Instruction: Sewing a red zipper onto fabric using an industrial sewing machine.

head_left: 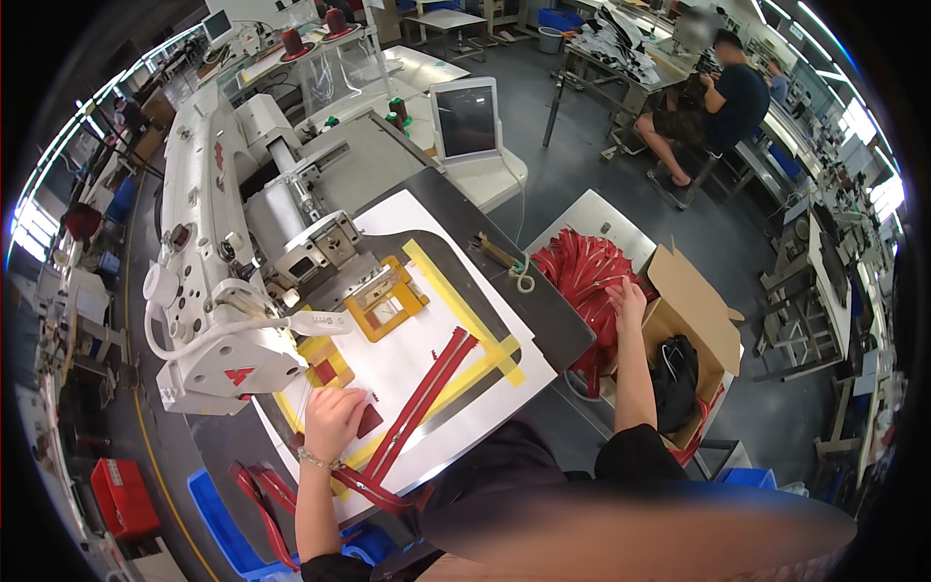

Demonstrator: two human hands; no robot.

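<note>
Grey floor (pixel 593 184), yellow line (pixel 139 417) left; bright ceiling lights (pixel 822 27); worktable (pixel 824 254) right

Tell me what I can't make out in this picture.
All in the head view:
- Surface under the bare left hand: hidden by it.
- Whether the bare right hand grips any red fabric zipper strips: hand and strips overlap.
- Floor of the brown cardboard box: covered by a crumpled black bundle.

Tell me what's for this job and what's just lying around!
Job, seemingly: left hand, dark red patch beside it, right hand at the red zipper pile, zipper strips, sewing machine.

Probably lying around: red crate, black bundle in the cardboard box.
</note>
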